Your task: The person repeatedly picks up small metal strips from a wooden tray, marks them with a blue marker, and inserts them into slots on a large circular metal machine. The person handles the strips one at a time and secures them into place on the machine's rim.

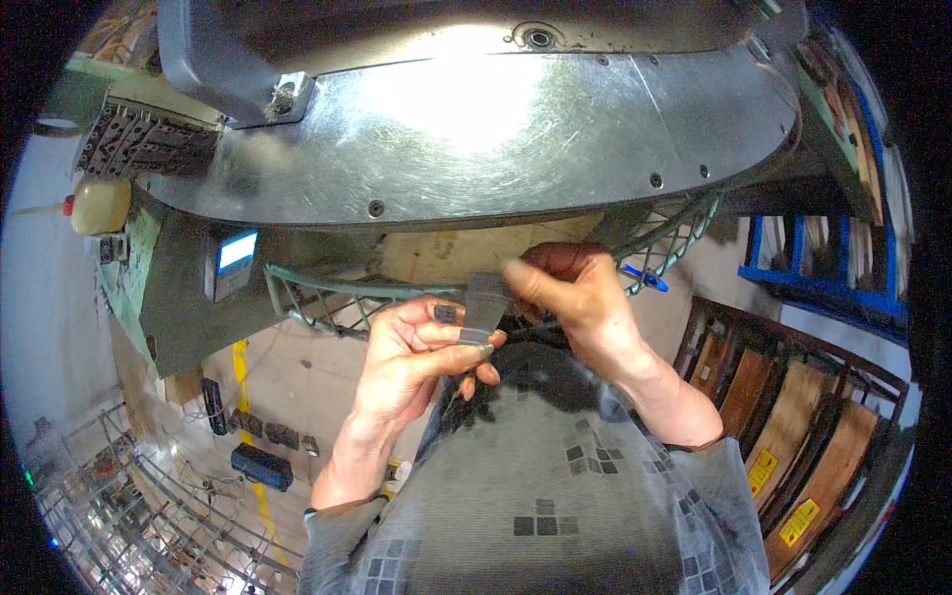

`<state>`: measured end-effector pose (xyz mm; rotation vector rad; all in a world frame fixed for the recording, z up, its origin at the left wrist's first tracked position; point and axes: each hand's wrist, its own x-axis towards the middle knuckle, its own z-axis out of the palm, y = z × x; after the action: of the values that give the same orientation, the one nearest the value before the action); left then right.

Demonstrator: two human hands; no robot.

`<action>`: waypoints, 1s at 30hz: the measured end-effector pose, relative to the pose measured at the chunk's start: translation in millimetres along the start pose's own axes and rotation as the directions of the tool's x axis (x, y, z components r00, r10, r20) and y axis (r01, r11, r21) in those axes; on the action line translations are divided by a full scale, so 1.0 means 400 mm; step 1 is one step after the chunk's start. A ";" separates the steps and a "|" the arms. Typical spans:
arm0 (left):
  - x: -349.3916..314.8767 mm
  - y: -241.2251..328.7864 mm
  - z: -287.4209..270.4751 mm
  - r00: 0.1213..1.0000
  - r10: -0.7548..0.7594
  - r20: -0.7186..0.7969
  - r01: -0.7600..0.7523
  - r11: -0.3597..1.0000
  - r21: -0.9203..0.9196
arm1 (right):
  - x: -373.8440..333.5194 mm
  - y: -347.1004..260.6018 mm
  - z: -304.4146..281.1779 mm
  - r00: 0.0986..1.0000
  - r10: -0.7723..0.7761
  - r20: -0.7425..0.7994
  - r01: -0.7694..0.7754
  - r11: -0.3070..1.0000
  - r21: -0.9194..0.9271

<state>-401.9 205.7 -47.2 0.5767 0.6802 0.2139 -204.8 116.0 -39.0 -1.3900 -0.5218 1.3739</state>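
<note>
Metal plate [595,124]: spanning far side. Left hand [405,359]: pinching strip [484,303] by near end, dark block [445,313] resting at fingers. Strip: sitting between hands, probably light, flexible; edges suiting a pinch. Right hand [583,299]: hovering by far end, fingers' hold unclear.

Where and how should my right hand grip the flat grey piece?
Probably pinch the upper end of the flat grey piece from the right: your left hand holds its lower end, while the top projects beside your right hand.
</note>
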 end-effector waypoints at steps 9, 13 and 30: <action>0.024 -0.017 0.031 0.984 0.097 -0.149 -0.073 0.985 0.157 | 0.044 0.019 0.026 0.999 0.007 0.050 -0.003 0.996 -0.086; 0.064 0.003 0.020 0.978 0.195 -0.081 -0.184 0.975 0.122 | 0.084 0.026 0.045 0.989 -0.143 0.046 0.147 0.984 -0.096; -0.005 -0.099 0.121 0.994 0.006 -0.106 0.014 0.982 0.186 | -0.085 0.049 -0.085 0.993 0.091 -0.072 -0.089 0.996 0.032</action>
<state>-371.9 151.6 -38.1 0.7473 0.8095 0.1788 -189.3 67.5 -48.9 -1.4495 -0.3935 1.3908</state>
